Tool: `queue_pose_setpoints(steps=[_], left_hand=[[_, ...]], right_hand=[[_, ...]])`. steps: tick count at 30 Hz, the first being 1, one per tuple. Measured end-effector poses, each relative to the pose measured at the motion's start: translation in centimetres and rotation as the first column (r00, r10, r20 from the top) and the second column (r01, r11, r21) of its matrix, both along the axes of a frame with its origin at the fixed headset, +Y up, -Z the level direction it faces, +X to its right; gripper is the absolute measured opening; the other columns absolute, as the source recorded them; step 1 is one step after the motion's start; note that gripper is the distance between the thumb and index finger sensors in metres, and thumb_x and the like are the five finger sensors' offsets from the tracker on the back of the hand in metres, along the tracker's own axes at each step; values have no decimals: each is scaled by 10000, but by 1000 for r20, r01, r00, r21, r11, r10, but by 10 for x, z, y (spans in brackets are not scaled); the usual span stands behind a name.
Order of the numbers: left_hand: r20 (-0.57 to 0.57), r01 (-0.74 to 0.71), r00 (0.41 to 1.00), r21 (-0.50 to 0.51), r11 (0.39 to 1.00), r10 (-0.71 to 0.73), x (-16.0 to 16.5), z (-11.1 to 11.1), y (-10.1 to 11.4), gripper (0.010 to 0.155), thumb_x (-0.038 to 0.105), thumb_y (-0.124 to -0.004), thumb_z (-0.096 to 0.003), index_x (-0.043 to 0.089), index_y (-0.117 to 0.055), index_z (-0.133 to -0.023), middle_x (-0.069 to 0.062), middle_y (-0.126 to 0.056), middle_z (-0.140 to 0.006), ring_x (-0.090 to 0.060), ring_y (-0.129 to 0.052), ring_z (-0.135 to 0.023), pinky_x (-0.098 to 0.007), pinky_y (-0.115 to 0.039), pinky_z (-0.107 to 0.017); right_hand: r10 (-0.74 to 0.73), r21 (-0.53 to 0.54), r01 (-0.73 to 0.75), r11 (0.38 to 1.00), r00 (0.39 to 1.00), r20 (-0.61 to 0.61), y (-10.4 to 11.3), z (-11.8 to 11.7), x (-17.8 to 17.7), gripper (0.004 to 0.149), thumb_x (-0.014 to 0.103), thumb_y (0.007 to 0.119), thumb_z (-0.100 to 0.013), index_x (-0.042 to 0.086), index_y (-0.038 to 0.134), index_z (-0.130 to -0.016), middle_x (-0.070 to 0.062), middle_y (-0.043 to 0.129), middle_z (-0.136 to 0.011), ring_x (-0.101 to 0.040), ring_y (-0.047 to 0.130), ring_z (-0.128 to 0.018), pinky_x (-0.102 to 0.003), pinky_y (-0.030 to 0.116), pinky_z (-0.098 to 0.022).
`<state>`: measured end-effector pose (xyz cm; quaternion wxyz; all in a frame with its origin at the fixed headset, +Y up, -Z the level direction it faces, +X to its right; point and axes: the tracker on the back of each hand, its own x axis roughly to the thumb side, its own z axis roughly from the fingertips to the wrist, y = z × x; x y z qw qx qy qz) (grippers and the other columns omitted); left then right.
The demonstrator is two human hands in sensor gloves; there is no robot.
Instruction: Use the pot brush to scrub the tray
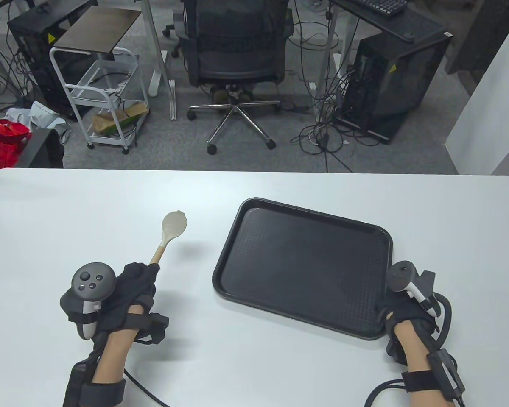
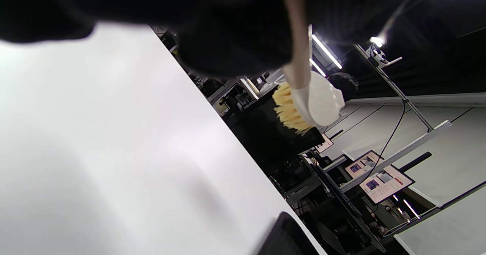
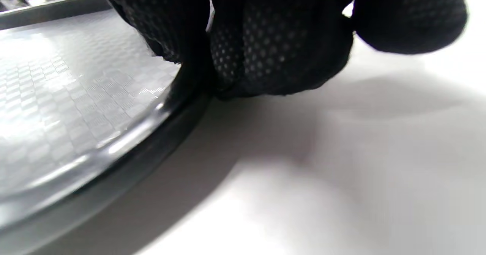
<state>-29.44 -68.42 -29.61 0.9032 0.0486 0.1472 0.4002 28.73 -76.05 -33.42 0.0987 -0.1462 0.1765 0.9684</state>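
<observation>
A black rectangular tray [image 1: 305,267] lies flat on the white table, right of centre. My left hand [image 1: 129,290] grips the wooden handle of the pot brush [image 1: 173,231] and holds it above the table, left of the tray. The brush's cream head points away from me. In the left wrist view the brush [image 2: 303,99] shows yellow bristles under its white head. My right hand [image 1: 401,307] rests at the tray's near right corner. In the right wrist view its fingertips [image 3: 273,57] touch the tray rim [image 3: 125,152].
The white table [image 1: 68,220] ends at its far edge beyond the tray. Past it on the floor stand an office chair [image 1: 235,55], a white cart [image 1: 106,97] and computer towers.
</observation>
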Motion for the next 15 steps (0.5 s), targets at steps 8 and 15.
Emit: queue_pose_setpoints(steps=[8,15], left_hand=[[43,15,999,-29,999,-14,7,-1,-3,589,541,-816,-396,62,-844,-737,-64,-1042,-423,-114,-990,38,-411,-936,-224],[115,20,993,-50,999,-14,29,-4,-2,591,543,-816,-397,57,-850,-733,-64,-1046,-416,-115,-990,45,-412,-936,-218]], right_hand=[[45,104,-33,994,992,-117,-1,-1,-49,619,341,823,-464,8,619,-944,-72,992,-480,-251,975,-250,-472,828,-301],[55,161,-29,986,986,-157,-2,-3,-63,594,345,827,-460,49,651,-944,-75,994,-462,-253,964,-231,-468,826,-299]])
